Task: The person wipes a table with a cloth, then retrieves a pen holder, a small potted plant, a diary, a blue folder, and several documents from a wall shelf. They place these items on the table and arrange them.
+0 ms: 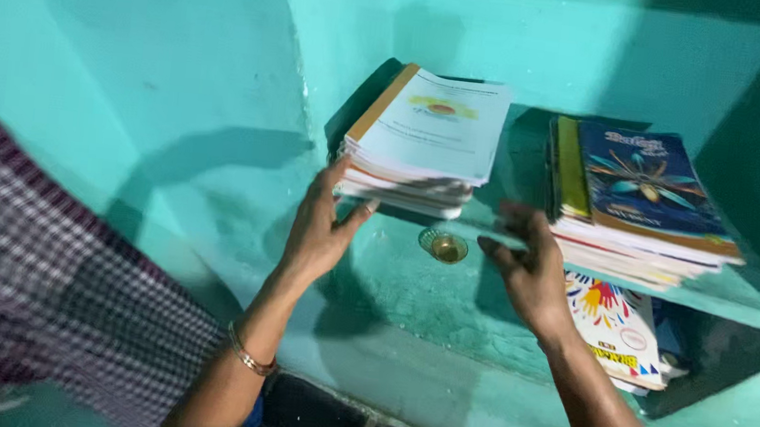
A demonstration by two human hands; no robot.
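I see a stack of books [424, 143] with a white cover on top and an orange spine, sitting at the left end of a turquoise shelf [725, 298] set in a wall niche. Its near edge hangs a little over the shelf's front edge. My left hand [321, 226] is open, palm against the stack's left front corner, fingers spread upward and the thumb touching the lower books; it presses rather than grips. A thin bangle [247, 357] sits on that wrist. My right hand [529, 260] is also unclenched, fingers loosely curled at the shelf's front edge, between the two piles; whether it touches the white-topped stack I cannot tell, as it is blurred.

Toward the right end of the shelf lies a second stack [641, 202], topped by a dark blue cover with a flower design, well apart from the first. Below the shelf, a small round glass bowl [443, 246] stands near the back wall between my hands. A colourful booklet [620, 329] leans under the shelf's right part. A checked cloth [29, 291] fills the lower left.
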